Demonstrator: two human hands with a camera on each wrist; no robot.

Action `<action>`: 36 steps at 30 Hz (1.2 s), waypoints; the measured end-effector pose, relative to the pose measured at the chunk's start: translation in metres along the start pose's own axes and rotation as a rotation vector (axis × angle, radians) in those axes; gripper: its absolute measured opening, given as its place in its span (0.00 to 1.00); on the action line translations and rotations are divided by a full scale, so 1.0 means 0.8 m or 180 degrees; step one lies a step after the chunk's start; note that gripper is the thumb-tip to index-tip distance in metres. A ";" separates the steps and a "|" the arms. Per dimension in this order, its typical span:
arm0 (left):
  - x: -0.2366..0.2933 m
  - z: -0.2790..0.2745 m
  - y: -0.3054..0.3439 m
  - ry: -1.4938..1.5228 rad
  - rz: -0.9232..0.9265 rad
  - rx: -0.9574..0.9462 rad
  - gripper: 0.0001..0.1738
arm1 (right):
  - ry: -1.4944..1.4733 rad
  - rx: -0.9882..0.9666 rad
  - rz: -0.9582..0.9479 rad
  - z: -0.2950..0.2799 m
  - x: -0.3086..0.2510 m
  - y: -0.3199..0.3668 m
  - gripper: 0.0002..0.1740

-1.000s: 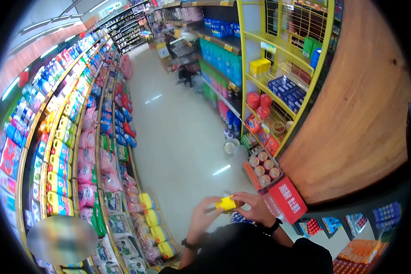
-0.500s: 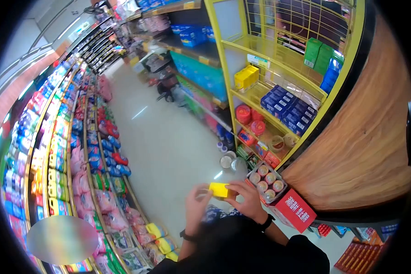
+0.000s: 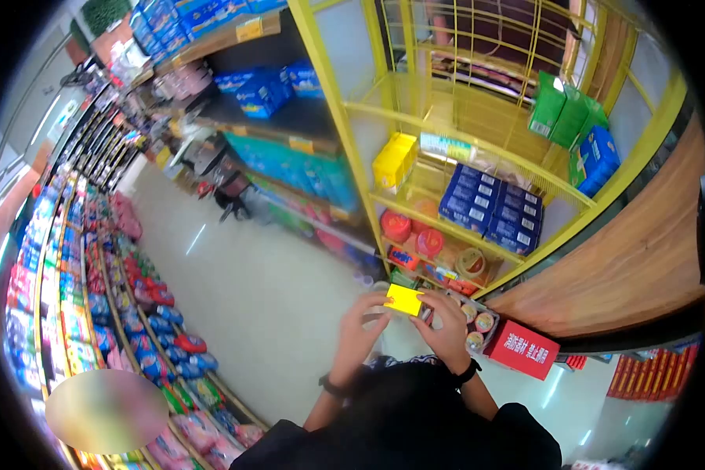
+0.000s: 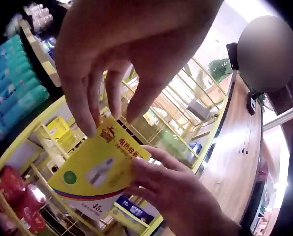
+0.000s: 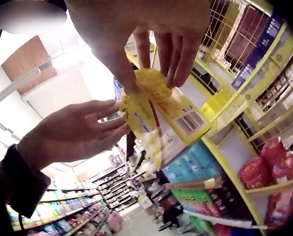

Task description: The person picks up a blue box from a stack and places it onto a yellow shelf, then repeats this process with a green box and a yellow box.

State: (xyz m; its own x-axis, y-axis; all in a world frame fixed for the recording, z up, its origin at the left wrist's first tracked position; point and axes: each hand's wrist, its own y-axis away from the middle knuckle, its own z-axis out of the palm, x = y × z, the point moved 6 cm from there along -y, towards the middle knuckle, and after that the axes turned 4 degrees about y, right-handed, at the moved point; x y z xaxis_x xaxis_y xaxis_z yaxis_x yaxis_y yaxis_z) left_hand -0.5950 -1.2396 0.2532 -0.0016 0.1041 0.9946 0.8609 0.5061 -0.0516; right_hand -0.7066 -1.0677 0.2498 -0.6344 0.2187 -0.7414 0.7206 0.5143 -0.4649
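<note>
Both hands hold up a small yellow mosquito-repellent box [image 3: 405,300] in front of the body. My right hand [image 3: 443,319] grips the box's right side, thumb on one face and fingers on another. At its left edge, my left hand [image 3: 360,329] has its fingertips and thumb at the corner in a light pinch. The left wrist view shows the printed front of the box [image 4: 95,172], with a bottle picture, a green dot and "45". A barcode shows on the side of the box [image 5: 183,118] in the right wrist view.
Ahead stands a yellow wire rack [image 3: 478,117] with dark blue boxes [image 3: 489,207], a yellow carton [image 3: 395,160], green boxes [image 3: 560,113] and red tubs [image 3: 428,241]. A red box [image 3: 522,350] sits below, beside a wooden panel [image 3: 603,270]. Left of the aisle floor [image 3: 219,290] run packed shelves [image 3: 125,313].
The head view has swung right, bringing the yellow rack closer to the centre. The box has risen in view and turned its broad face up. The left fingers have closed in on its edge.
</note>
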 end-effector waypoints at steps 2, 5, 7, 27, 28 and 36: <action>0.005 -0.022 -0.048 0.0180 0.0137 -0.0243 0.18 | 0.0172 0.0258 -0.0008 0.019 0.005 -0.034 0.29; 0.015 -0.050 -0.114 0.0178 0.0445 -0.0517 0.21 | 0.0374 0.0520 0.0002 0.049 0.007 -0.085 0.28; 0.022 -0.070 -0.156 0.0113 0.0580 -0.0653 0.22 | 0.0549 0.0592 -0.0019 0.070 0.011 -0.130 0.27; -0.053 -0.110 -0.354 0.0066 0.0901 -0.1031 0.27 | 0.0958 0.0996 0.0408 0.187 0.104 -0.286 0.27; -0.049 -0.112 -0.355 -0.0027 0.0897 -0.1023 0.26 | 0.0861 0.0982 0.0395 0.191 0.113 -0.284 0.27; -0.062 -0.102 -0.353 -0.0382 0.0831 -0.1144 0.24 | 0.0527 0.1168 0.0611 0.207 0.140 -0.266 0.32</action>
State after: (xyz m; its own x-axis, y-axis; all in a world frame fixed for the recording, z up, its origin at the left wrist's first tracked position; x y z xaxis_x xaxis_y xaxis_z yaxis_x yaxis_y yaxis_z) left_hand -0.7967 -1.4578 0.2258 0.1982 0.2979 0.9338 0.9621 0.1230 -0.2434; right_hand -0.8847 -1.2897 0.1858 -0.4942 0.4267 -0.7574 0.8623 0.1295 -0.4896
